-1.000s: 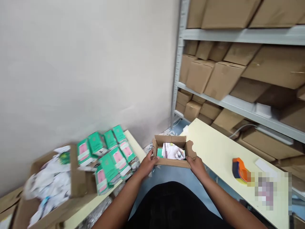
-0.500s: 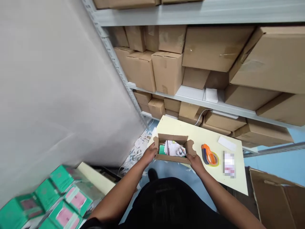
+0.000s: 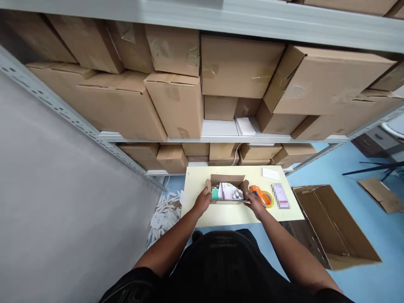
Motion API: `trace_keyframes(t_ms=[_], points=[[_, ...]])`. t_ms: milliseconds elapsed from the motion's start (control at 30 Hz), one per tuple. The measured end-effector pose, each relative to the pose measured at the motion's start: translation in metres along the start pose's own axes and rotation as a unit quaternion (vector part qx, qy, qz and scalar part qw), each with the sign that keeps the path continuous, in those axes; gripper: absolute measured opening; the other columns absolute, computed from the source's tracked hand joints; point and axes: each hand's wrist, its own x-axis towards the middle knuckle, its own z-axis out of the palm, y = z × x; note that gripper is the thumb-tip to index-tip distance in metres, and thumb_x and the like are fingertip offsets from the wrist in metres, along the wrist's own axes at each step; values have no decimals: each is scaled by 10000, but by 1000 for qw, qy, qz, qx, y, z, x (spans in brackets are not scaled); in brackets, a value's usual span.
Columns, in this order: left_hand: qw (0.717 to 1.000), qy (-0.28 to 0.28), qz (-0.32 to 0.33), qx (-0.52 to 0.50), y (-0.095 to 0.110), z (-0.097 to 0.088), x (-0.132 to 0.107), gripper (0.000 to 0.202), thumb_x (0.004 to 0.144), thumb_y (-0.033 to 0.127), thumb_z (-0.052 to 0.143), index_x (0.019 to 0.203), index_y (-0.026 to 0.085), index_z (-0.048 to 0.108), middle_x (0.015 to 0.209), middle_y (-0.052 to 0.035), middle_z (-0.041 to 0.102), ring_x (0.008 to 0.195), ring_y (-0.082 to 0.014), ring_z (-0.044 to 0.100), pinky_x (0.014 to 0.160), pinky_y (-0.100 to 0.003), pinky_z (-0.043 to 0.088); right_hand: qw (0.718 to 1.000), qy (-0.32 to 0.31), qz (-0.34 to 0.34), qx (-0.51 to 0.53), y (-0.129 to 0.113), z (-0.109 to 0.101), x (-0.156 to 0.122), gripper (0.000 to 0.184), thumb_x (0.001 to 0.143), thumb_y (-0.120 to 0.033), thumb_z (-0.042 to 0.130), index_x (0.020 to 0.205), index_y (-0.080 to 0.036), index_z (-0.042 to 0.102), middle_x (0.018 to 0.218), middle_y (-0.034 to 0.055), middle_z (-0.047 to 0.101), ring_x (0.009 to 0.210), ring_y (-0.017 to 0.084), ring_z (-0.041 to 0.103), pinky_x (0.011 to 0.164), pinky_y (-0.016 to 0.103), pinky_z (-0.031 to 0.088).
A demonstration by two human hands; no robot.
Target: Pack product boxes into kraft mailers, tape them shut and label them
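**Open box (image 3: 227,178) gripped at both ends, papers inside**

The box is at the centre of the view, over the table (image 3: 208,216); whether its base touches the top, I cannot tell. At its nine o'clock end the left hand (image 3: 202,202) pinches the wall. At its four o'clock corner the right hand (image 3: 255,205) pinches the other end — thumb above, fingers lower. Inside, white leaflets (image 3: 232,192) fill the middle, with a green pack (image 3: 215,193) beside them towards nine o'clock.

At three o'clock from the box, an orange tape dispenser (image 3: 260,194) lies just beside the right hand. Farther out the same way is a pixelated item (image 3: 280,195), its details hidden. Between two and three o'clock, a white card (image 3: 270,174) lies near the table's far edge.

At twelve o'clock, beyond the table, stands a rack (image 3: 176,12) of closed cartons (image 3: 243,63). Between three and four o'clock, a large open carton (image 3: 337,227) is on the blue floor (image 3: 334,168); between eight and nine — paper scraps (image 3: 162,219) in a heap.
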Motion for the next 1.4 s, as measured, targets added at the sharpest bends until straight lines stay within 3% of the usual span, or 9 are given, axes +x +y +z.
trace_keyframes(t_ms=[100, 333, 500, 600, 800, 1000, 1100, 1233, 1400], points=[[999, -35, -24, -17, 2, -2, 4, 661, 940, 510, 575, 1505, 180, 479, 1397, -143, 648, 1160, -285, 678, 913, -410, 584, 1000, -2, -24, -15, 0, 1, -3, 496, 877, -577, 588, 1220, -228, 669, 1227, 125, 721, 1125, 278, 691, 916, 448, 587], [983, -54, 156, 86, -10, -9, -17, 748, 931, 498, 602, 1581, 211, 367, 1654, -153, 355, 1517, -304, 361, 1164, -471, 423, 971, -47, -194, -135, 17, -18, -10, 807, 868, -601, 657, 1558, -255, 422, 1591, 150, 457, 1414, 316, 506, 1086, 514, 498], [942, -67, 219, 246, -7, -2, -16, 659, 894, 478, 681, 1480, 211, 539, 1628, -142, 407, 1525, -301, 346, 1272, -508, 256, 920, -82, -280, -260, 21, -26, -5, 783, 854, -546, 726, 1541, -275, 466, 1655, 131, 362, 1527, 338, 342, 1208, 568, 356], [935, -50, 218, 276, -4, 1, -9, 557, 904, 472, 671, 1407, 240, 614, 1579, -114, 483, 1487, -282, 411, 1265, -498, 293, 905, -72, -295, -298, 17, -22, 4, 663, 897, -545, 676, 1480, -259, 544, 1651, 137, 360, 1470, 349, 428, 1200, 571, 371], [949, -40, 186, 252, 12, -4, -1, 418, 909, 461, 657, 1269, 254, 693, 1466, -85, 597, 1397, -262, 520, 1232, -466, 362, 909, -12, -301, -289, 11, -12, 17, 439, 983, -511, 546, 1297, -224, 657, 1492, 148, 518, 1340, 305, 551, 1142, 505, 458], [937, 39, 230, 262, 55, -16, 21, 553, 945, 389, 583, 1464, 207, 528, 1571, -120, 465, 1477, -252, 414, 1253, -446, 318, 913, 27, -286, -290, 15, -5, 17, 460, 957, -471, 585, 1333, -205, 577, 1371, 164, 571, 1304, 317, 554, 1110, 523, 474], [932, 17, 212, 294, 67, -16, 33, 628, 939, 381, 589, 1529, 212, 457, 1586, -109, 462, 1488, -264, 397, 1257, -451, 306, 914, 52, -274, -295, 15, -1, 18, 469, 934, -439, 595, 1342, -211, 552, 1324, 155, 583, 1247, 326, 578, 1053, 525, 510], [927, -12, 200, 317, 62, -8, 29, 507, 967, 382, 545, 1449, 226, 556, 1395, -93, 637, 1324, -261, 557, 1179, -431, 413, 911, 78, -279, -293, 14, 6, 21, 464, 930, -428, 590, 1336, -214, 522, 1300, 150, 581, 1202, 321, 589, 1014, 519, 526], [901, -25, 256, 350, 35, 8, 10, 398, 961, 328, 549, 1333, 235, 656, 1334, -110, 648, 1313, -302, 529, 1183, -483, 395, 914, 85, -283, -279, 18, 11, 21, 428, 921, -447, 611, 1259, -201, 520, 1245, 160, 584, 1131, 315, 601, 921, 476, 559]])
